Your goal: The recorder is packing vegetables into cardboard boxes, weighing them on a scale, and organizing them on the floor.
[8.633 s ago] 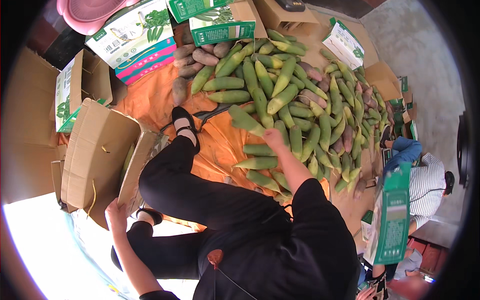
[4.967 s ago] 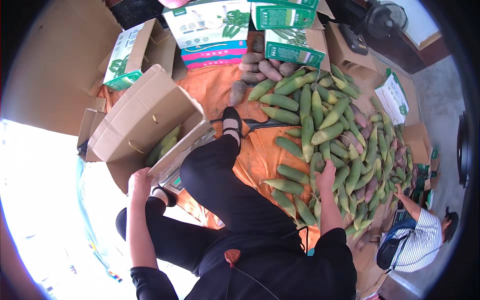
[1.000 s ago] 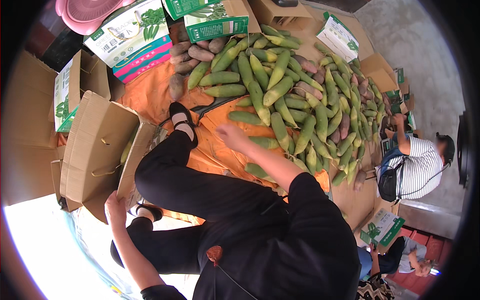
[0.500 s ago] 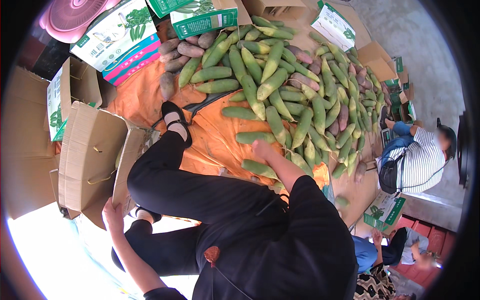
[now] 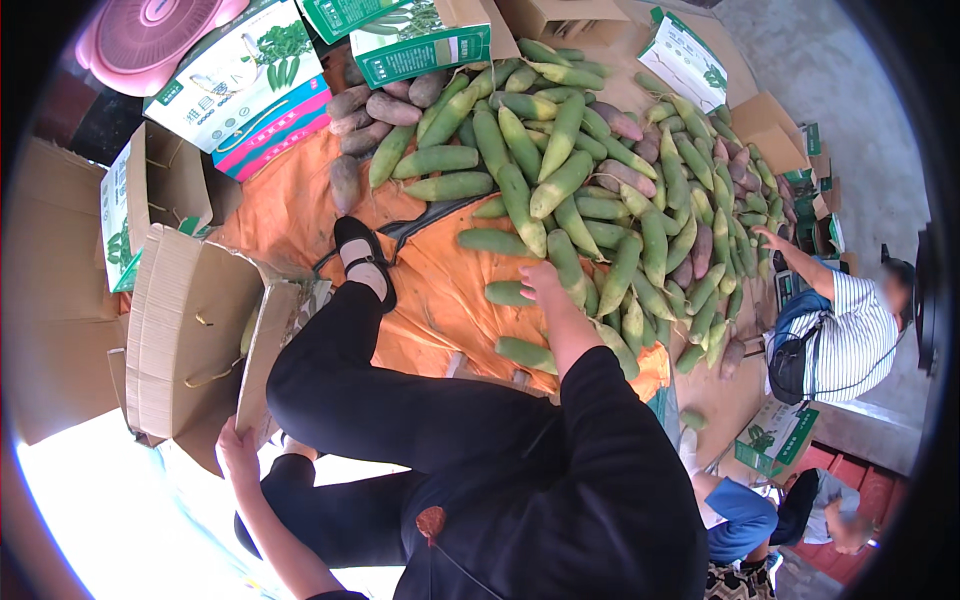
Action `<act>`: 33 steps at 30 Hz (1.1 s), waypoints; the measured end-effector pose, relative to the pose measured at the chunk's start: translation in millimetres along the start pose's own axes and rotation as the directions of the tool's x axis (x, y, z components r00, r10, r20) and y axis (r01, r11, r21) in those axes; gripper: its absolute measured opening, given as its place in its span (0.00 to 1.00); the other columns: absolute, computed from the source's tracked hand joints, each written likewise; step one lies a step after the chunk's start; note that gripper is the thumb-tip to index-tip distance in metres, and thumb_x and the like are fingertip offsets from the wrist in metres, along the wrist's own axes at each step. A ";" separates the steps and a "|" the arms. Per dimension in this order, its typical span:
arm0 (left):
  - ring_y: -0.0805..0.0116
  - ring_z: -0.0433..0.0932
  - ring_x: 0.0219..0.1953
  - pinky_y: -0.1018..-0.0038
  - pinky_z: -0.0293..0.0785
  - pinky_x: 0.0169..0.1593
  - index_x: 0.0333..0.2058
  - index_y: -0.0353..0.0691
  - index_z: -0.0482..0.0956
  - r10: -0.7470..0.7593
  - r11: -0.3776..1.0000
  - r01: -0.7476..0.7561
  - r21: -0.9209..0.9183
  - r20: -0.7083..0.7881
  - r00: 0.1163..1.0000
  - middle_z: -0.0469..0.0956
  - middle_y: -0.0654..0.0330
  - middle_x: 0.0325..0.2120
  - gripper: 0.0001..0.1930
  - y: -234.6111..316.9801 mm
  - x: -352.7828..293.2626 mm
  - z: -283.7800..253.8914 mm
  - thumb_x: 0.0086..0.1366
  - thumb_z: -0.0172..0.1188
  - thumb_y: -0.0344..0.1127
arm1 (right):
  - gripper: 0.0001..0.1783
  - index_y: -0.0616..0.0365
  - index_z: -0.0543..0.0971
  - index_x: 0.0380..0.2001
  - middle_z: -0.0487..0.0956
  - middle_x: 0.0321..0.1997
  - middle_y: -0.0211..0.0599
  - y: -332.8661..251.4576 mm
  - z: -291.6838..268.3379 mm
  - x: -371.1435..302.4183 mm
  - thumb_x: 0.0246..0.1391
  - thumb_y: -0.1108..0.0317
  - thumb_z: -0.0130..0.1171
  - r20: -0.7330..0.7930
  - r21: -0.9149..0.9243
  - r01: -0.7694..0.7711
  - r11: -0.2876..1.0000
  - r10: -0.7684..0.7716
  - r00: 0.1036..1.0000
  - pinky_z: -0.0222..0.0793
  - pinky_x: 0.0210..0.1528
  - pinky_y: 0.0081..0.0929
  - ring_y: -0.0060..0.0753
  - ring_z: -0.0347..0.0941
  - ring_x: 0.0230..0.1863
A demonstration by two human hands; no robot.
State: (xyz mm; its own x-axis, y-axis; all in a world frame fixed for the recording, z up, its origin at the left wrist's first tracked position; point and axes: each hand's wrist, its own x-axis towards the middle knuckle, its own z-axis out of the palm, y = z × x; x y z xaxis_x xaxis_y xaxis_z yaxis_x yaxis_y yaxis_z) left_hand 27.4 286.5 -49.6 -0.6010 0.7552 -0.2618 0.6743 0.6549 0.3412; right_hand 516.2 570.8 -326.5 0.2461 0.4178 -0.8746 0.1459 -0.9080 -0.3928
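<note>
My left hand (image 5: 238, 455) is closed on the lower edge of an open cardboard box (image 5: 190, 320) beside my leg. A green radish (image 5: 248, 332) shows partly inside that box. My right hand (image 5: 543, 284) reaches over the near edge of a big heap of green radishes (image 5: 560, 185), fingers stretched out and nothing visible in them. Just beside its fingertips lies one green radish (image 5: 508, 293), partly covered by the hand. Another green radish (image 5: 525, 354) rests closer to me on the orange sheet (image 5: 430, 270).
Purplish radishes (image 5: 395, 108) lie at the heap's far left. Printed cartons (image 5: 235, 70) and a pink plastic basket (image 5: 150, 40) stand behind. A white carton (image 5: 685, 62) sits far right. A person in a striped shirt (image 5: 855, 320) sits by the heap; others are lower right.
My right hand has moved slightly farther out, and its fingers have stretched. My left hand stays on the box. The striped-shirt person now extends an arm toward the heap.
</note>
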 end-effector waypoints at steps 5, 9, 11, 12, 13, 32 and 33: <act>0.49 0.79 0.36 0.63 0.72 0.43 0.40 0.32 0.77 0.011 1.000 -0.011 0.016 0.015 1.000 0.79 0.45 0.31 0.13 -5.5 10.0 8.7 0.53 0.55 0.23 | 0.22 0.54 0.67 0.51 0.69 0.54 0.35 -16.2 -3.1 -6.8 0.54 0.72 0.59 -0.063 0.474 -0.022 0.880 0.059 0.996 0.70 0.51 0.45 0.35 0.66 0.56; 0.48 0.79 0.36 0.63 0.72 0.43 0.40 0.31 0.77 0.005 1.000 -0.005 0.003 0.006 1.000 0.79 0.45 0.31 0.14 4.9 7.5 6.7 0.52 0.56 0.23 | 0.23 0.52 0.66 0.53 0.68 0.54 0.37 -10.4 3.4 9.5 0.53 0.72 0.59 -0.066 0.640 0.017 0.768 0.032 0.997 0.69 0.52 0.45 0.37 0.65 0.56; 0.48 0.79 0.36 0.63 0.72 0.43 0.40 0.31 0.77 0.003 1.000 -0.003 0.017 -0.008 1.000 0.79 0.45 0.31 0.14 3.7 5.2 4.2 0.52 0.57 0.22 | 0.23 0.51 0.67 0.52 0.70 0.51 0.35 -7.5 10.7 13.2 0.52 0.72 0.59 -0.089 0.648 0.023 0.761 0.046 0.995 0.69 0.48 0.44 0.36 0.68 0.53; 0.48 0.79 0.36 0.63 0.72 0.43 0.39 0.31 0.77 0.018 1.000 -0.018 0.005 -0.007 1.000 0.79 0.45 0.31 0.14 5.4 8.3 6.5 0.52 0.56 0.22 | 0.23 0.51 0.67 0.52 0.70 0.51 0.35 -2.5 5.1 22.5 0.52 0.72 0.59 -0.102 0.653 0.032 0.757 0.046 0.994 0.69 0.48 0.44 0.36 0.68 0.53; 0.48 0.79 0.36 0.63 0.72 0.43 0.39 0.31 0.77 0.046 0.999 -0.046 -0.018 0.004 0.999 0.78 0.45 0.30 0.14 10.3 15.1 13.3 0.52 0.56 0.22 | 0.23 0.51 0.68 0.51 0.72 0.48 0.34 7.2 -10.6 37.4 0.51 0.72 0.60 -0.048 0.647 0.000 0.762 0.041 0.998 0.70 0.46 0.42 0.35 0.69 0.50; 0.53 0.79 0.33 0.66 0.72 0.41 0.38 0.31 0.77 -0.027 0.999 0.029 -0.046 0.031 0.999 0.78 0.47 0.29 0.11 12.6 6.9 2.7 0.54 0.55 0.23 | 0.07 0.56 0.80 0.25 0.74 0.17 0.35 44.5 27.5 9.7 0.51 0.64 0.58 0.324 -0.449 0.737 0.505 -0.677 0.661 0.70 0.29 0.28 0.33 0.73 0.20; 0.54 0.79 0.33 0.66 0.72 0.41 0.38 0.31 0.77 -0.037 0.999 0.039 -0.039 0.027 0.999 0.78 0.47 0.29 0.12 6.9 4.0 0.3 0.54 0.55 0.23 | 0.07 0.56 0.80 0.25 0.74 0.17 0.35 37.2 33.5 -14.9 0.51 0.64 0.58 0.340 -0.447 0.735 0.509 -0.664 0.666 0.70 0.29 0.28 0.33 0.73 0.20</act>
State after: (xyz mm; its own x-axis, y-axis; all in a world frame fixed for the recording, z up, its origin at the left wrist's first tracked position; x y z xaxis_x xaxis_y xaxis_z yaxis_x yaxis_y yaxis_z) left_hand 29.8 294.1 -48.6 -0.6138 0.7306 -0.2990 0.6335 0.6819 0.3657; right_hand 485.9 529.7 -337.6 -0.2583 0.8709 -0.4182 0.6839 -0.1409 -0.7159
